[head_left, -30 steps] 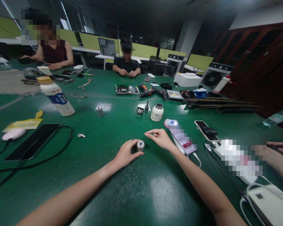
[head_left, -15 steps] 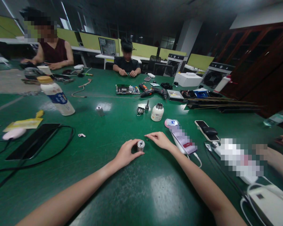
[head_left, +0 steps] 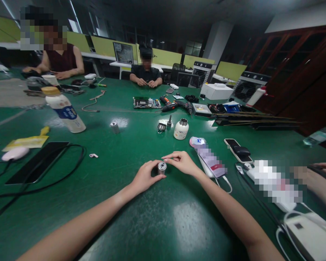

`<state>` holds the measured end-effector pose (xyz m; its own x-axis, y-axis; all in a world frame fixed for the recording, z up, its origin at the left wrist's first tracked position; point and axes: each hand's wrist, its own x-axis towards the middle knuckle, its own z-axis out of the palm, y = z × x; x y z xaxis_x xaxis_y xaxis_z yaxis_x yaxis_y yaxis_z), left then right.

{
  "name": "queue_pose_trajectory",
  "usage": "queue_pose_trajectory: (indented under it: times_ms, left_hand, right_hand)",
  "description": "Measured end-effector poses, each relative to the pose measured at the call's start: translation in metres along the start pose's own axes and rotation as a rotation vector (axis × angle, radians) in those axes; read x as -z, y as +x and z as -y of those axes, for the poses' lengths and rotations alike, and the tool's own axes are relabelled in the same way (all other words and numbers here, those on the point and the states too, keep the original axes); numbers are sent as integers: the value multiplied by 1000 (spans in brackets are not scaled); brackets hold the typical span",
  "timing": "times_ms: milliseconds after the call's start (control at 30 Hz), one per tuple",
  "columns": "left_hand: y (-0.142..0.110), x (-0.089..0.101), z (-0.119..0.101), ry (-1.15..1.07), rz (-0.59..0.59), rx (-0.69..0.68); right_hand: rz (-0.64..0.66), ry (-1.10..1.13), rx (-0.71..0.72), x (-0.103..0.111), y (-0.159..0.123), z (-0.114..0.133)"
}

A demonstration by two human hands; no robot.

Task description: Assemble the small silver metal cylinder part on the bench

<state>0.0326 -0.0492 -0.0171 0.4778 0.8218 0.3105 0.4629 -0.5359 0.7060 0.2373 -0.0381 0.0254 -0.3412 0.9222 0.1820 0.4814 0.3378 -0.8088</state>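
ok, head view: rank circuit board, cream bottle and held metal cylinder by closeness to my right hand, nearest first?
1. Held metal cylinder: just left of the right hand.
2. Cream bottle: beyond the hand, standing on the table.
3. Circuit board: farther across, left of the bottle.

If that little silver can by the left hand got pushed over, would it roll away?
The small metal cylinder would probably roll once on its side, since its wall is round. With the left hand curled around it as it stands upright, it likely won't tip easily. Its shiny metal look suggests it's stiff and maybe heavy for its size.
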Motion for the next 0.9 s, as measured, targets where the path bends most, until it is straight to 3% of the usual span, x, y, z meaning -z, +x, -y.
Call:
queue_pose_trajectory:
  times_ms: [300,633,900]
  left_hand:
    - [0,-1,1,-11,-2,-15]
    - [0,0,-2,-5,-7,-5]
    - [1,4,-13,-56,-133,-4]
  right_hand:
    - [32,-207,68,-4,-7,22]
    - [-84,-249,-65,-1,-6,24]
    - [-14,-223,-34,-2,-8,27]
